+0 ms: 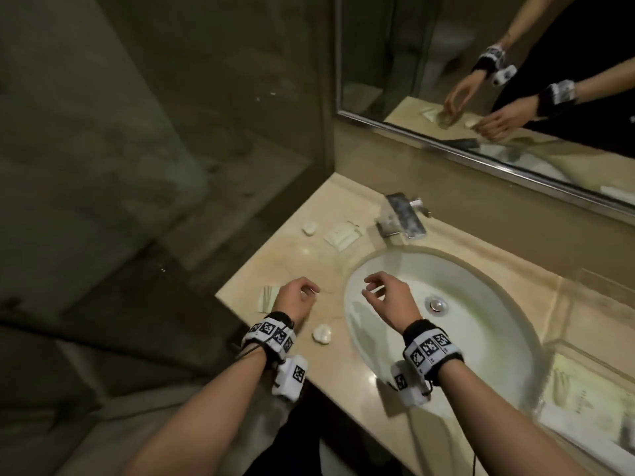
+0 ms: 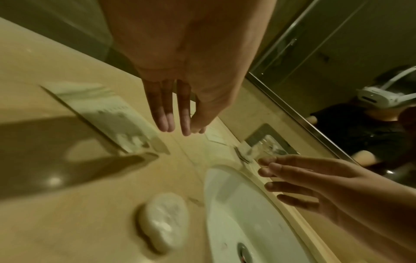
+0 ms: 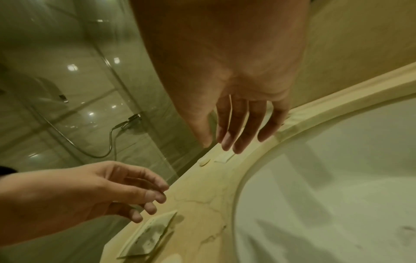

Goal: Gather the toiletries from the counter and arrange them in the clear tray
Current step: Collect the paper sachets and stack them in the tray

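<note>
While both hands hover empty over the beige marble tabletop [image 1: 275, 262], the toiletries lie scattered to the left of the white oval sink [image 1: 481, 304]: a small white wrapped soap round [image 1: 322, 334] just beside the left wrist, a flat pale-green paper sachet [image 1: 267, 298] partly under the left hand [image 1: 295, 298], a second small white wrapped round [image 1: 309, 228] nearer the wall, and a pile of flat cream packets [image 1: 343, 234] near the chrome tap [image 1: 402, 216]. The left hand's grip is narrow but holds nothing, thumb and fingers [image 2: 165, 113] drawn near each other above the tabletop; the right hand [image 1: 390, 300] hangs over the sink rim with loosely spread fingers [image 3: 238, 131], also holding nothing. I judge all these pieces light. The wrapped rounds look firm under crinkly film, so a pinch across the sides should do, though the film may slip. The sachets are thin and limp (hard to lift off polished stone); sliding one to the tabletop's edge or prising up a corner looks wiser. I cannot pick out the clear tray with certainty; a clear, glassy thing shows only in the mirror [image 1: 515, 80].
</note>
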Motion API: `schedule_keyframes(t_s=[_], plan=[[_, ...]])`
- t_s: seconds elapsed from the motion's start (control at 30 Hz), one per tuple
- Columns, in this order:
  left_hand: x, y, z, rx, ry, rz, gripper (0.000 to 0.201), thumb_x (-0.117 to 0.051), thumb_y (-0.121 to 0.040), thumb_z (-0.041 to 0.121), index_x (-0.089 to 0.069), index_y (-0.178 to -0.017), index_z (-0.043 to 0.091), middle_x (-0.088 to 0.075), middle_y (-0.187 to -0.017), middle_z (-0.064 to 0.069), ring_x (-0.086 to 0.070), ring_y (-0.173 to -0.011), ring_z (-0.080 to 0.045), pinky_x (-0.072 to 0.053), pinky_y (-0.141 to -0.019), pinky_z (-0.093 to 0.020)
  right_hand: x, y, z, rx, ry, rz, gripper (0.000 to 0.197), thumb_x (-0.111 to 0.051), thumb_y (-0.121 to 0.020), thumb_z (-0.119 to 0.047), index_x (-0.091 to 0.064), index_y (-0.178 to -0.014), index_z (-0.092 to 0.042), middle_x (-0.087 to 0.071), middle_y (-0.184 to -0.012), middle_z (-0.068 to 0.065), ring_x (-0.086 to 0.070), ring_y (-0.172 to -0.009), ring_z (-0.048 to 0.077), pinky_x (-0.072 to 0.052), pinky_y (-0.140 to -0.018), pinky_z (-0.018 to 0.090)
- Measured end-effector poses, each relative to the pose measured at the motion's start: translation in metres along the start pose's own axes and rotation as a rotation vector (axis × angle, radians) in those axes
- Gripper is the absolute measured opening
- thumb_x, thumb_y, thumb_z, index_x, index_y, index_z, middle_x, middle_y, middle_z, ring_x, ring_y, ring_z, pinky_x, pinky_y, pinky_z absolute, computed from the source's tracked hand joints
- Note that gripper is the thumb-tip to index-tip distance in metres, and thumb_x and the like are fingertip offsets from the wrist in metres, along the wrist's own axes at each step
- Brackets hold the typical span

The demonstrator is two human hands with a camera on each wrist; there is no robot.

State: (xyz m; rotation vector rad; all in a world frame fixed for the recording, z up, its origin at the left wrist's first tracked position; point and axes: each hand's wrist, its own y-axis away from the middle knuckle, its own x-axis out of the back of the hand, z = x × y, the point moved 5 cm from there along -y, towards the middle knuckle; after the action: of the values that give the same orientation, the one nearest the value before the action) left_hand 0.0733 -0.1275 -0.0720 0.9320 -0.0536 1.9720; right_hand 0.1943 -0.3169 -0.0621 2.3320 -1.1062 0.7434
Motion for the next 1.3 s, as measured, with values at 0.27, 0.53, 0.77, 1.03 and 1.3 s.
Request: schedule_keyframes(t_s=[0.27,0.53,0.77,1.03,1.3], plan=[[0.05,-0.035,-0.058,0.052,-0.183,-0.06,0.054,-0.078,-0.065,0.002,-0.061,-0.112,0.023,-0.057,-0.119,0.003,-0.047,-0.115,-0.017,-0.04,-0.101,-0.024,-0.061,-0.095,-0.04,-0.052,0.158,-0.104,0.04,-0.068,-0.087,-0.025,-0.057,-0.123,-0.01,-0.061,-0.123,0.01,-0.062,-0.109,0.027,-0.049,-0.097,0.043],[0.054,-0.067,-0.064,0.051,-0.273,-0.118,0.057,-0.088,-0.059,0.012,-0.058,-0.105,0.028,-0.052,-0.097,0.011,-0.044,-0.102,-0.017,-0.045,-0.096,-0.034,-0.073,-0.142,-0.043,-0.101,0.402,-0.084,0.061,-0.067,-0.087,-0.026,-0.041,-0.139,-0.008,-0.037,-0.15,0.012,-0.042,-0.134,0.03,-0.035,-0.112,0.044],[0.05,-0.079,-0.059,0.081,-0.323,-0.13,0.035,-0.086,-0.063,0.018,-0.066,-0.092,0.022,-0.054,-0.091,0.003,-0.047,-0.104,-0.023,-0.044,-0.095,-0.038,-0.076,-0.138,-0.036,-0.091,0.468,-0.113,0.084,-0.073,-0.082,-0.035,-0.026,-0.148,-0.012,-0.026,-0.157,0.01,-0.025,-0.145,0.027,-0.031,-0.115,0.046],[0.05,-0.082,-0.047,0.123,-0.209,-0.104,0.028,-0.082,-0.069,0.033,-0.067,-0.09,0.023,-0.069,-0.096,-0.004,-0.059,-0.099,-0.024,-0.051,-0.088,-0.038,-0.079,-0.102,-0.039,0.099,0.707,-0.064,0.031,-0.056,-0.083,0.0,-0.055,-0.114,-0.004,-0.056,-0.116,0.014,-0.052,-0.106,0.032,-0.049,-0.079,0.039],[0.046,-0.072,-0.033,0.198,0.126,-0.041,0.028,-0.076,-0.077,0.025,-0.062,-0.099,0.013,-0.062,-0.099,-0.005,-0.061,-0.104,-0.026,-0.047,-0.081,-0.026,-0.061,-0.081,-0.038,0.116,0.448,-0.049,0.022,-0.055,-0.089,-0.01,-0.059,-0.111,-0.008,-0.063,-0.106,0.011,-0.06,-0.097,0.031,-0.047,-0.078,0.037]])
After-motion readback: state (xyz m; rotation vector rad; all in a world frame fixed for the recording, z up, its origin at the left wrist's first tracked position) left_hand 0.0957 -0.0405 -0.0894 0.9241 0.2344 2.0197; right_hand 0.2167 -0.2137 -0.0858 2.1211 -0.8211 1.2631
